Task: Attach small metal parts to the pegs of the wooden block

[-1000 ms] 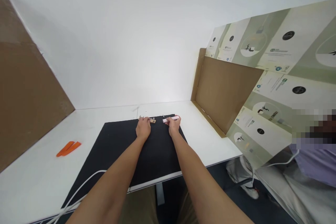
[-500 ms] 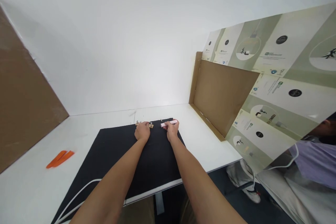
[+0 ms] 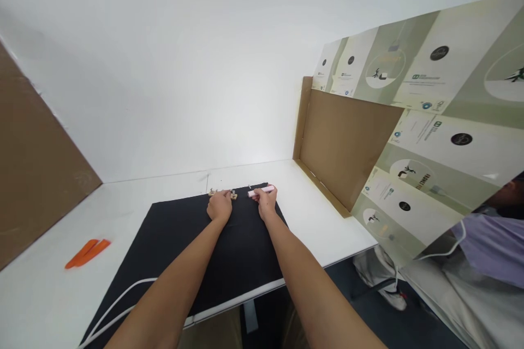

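My left hand (image 3: 219, 206) rests at the far edge of a black mat (image 3: 192, 251), its fingers closed over a small tan wooden piece (image 3: 223, 193) with metal bolts at its ends. My right hand (image 3: 265, 202) pinches a pale pink stick (image 3: 262, 191), perhaps a marker, and holds it level just above the mat. A short gap separates the two hands. Part of the wooden piece is hidden by my left fingers.
The mat lies on a white table (image 3: 327, 223), with a white cable (image 3: 118, 305) across its near corner. Orange strips (image 3: 87, 253) lie to the left. Cardboard panels (image 3: 344, 147) and printed posters (image 3: 426, 92) stand right. A seated person's purple sleeve (image 3: 491, 245) shows at right.
The whole scene has drifted left and slightly down in view as my head turned. The pink stick has shifted a little left with my right hand, and my left hand stays on the wooden piece.
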`<control>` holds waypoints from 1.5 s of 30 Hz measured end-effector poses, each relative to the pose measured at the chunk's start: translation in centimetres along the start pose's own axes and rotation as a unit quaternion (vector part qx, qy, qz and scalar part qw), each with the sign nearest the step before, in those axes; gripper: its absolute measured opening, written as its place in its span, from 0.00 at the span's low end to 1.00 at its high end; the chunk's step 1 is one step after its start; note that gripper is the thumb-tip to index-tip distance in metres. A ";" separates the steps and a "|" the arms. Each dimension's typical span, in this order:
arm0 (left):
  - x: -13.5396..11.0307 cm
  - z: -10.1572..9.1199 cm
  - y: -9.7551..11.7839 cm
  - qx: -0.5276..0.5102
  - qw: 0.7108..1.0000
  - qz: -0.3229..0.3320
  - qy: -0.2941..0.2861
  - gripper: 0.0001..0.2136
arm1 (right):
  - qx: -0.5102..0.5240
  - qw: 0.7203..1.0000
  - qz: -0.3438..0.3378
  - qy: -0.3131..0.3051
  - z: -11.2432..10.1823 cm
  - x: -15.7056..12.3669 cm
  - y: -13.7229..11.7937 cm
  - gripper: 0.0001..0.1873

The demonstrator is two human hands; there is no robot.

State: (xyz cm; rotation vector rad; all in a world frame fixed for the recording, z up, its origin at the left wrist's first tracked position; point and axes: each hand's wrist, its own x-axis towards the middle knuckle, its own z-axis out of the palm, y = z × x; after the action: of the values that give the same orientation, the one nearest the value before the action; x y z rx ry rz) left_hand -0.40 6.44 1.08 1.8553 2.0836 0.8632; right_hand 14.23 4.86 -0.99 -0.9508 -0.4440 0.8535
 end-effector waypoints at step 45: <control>-2.7 -0.6 0.7 0.080 0.982 0.132 -0.106 0.26 | -0.022 1.000 -0.018 0.004 0.3 -0.7 -0.3 0.29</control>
State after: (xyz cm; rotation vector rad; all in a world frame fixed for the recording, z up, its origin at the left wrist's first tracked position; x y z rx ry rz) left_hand 0.34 3.67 1.42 2.2346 1.8545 0.5339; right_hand 13.71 4.40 -0.56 -0.9829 -0.4728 0.8093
